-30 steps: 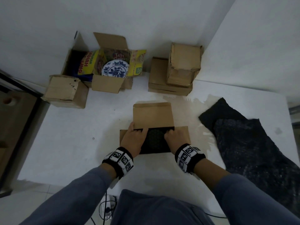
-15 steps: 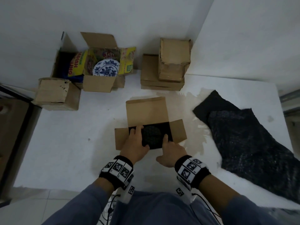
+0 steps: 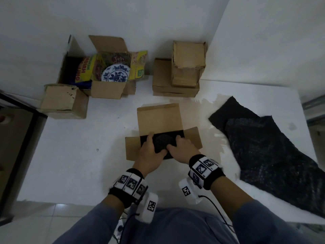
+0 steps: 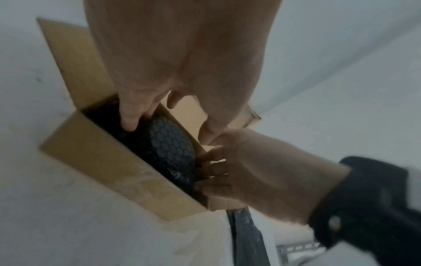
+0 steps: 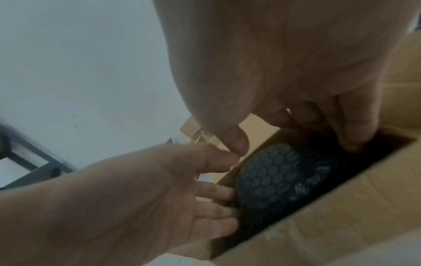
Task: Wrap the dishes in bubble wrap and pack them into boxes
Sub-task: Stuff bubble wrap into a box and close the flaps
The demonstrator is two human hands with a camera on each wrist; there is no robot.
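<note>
A round dish wrapped in black bubble wrap (image 3: 162, 142) stands on edge inside a small open cardboard box (image 3: 159, 118) in the middle of the white table. My left hand (image 3: 151, 146) grips the bundle's left side, fingers down in the box. On its right side my right hand (image 3: 176, 144) curls over the rim. The left wrist view shows the wrapped dish (image 4: 170, 144) between my left hand (image 4: 168, 126) and right hand (image 4: 250, 171). The right wrist view shows the dish (image 5: 273, 180) with my left hand (image 5: 159, 189) against it. A bare blue-and-white plate (image 3: 115, 73) lies in a far box.
A loose sheet of black bubble wrap (image 3: 263, 152) is spread on the table's right side. Closed cardboard boxes (image 3: 186, 67) are stacked at the back by the wall, and another box (image 3: 61, 101) sits at the far left. The table's left edge (image 3: 31, 147) drops beside a dark frame.
My hands first lay flat over the wrap in the box, then drew back toward the near edge. Now both reach in again and hold the wrapped dish from either side.
</note>
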